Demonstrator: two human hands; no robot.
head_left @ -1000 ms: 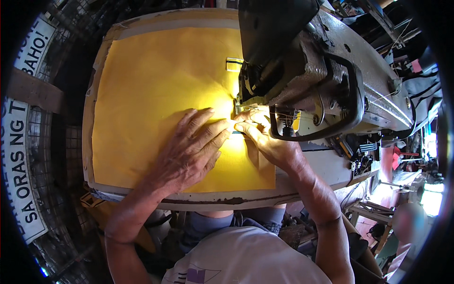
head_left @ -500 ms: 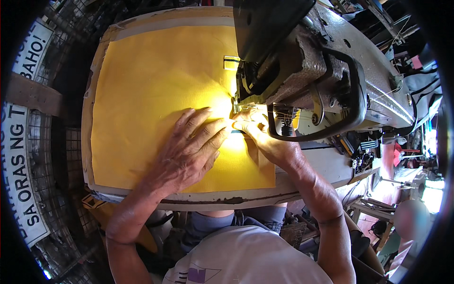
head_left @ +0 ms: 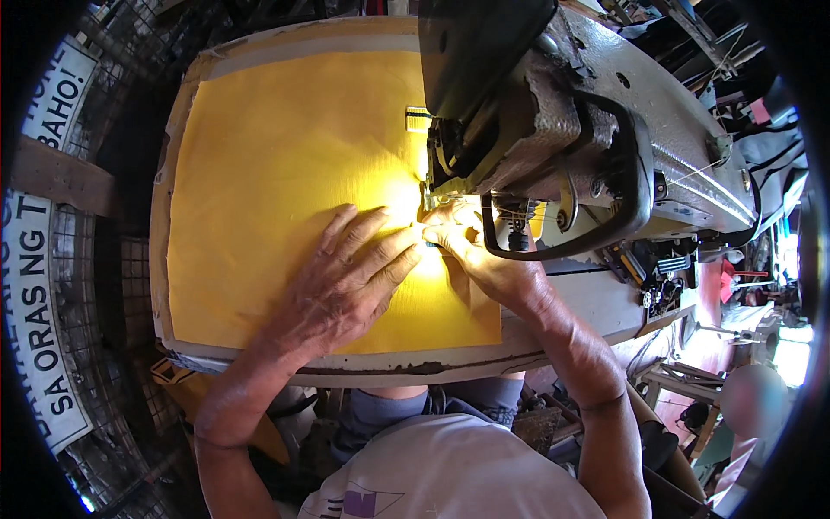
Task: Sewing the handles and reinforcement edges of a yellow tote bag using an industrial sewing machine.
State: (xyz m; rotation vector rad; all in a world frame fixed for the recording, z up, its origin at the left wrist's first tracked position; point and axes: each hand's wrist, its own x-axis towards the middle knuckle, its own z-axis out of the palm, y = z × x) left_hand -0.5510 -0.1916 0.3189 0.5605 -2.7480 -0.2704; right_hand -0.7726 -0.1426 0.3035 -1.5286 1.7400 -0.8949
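A large sheet of yellow fabric (head_left: 251, 173) lies flat under the sewing machine (head_left: 519, 138). My left hand (head_left: 350, 281) rests on it, fingers outstretched and pressing down, with the index fingertip close to the presser foot (head_left: 427, 199). My right hand (head_left: 488, 264) is just right of the foot, thumb and index finger closed on a small dark-striped tab, mostly hidden by the fingers. Another striped tab (head_left: 418, 119) lies on the fabric farther back, left of the machine head. Bright lamp light falls around the needle area; the needle itself cannot be made out.
The machine's black looped guard (head_left: 644, 173) juts over my right hand. A worn pale table edge (head_left: 415, 368) runs in front of my lap. A wire mesh wall with signs (head_left: 52, 320) stands at left. Another person (head_left: 752, 402) is far right.
Both hands stay at nearly the same places by the presser foot. My left fingers have spread slightly. The whole view has shifted a little.
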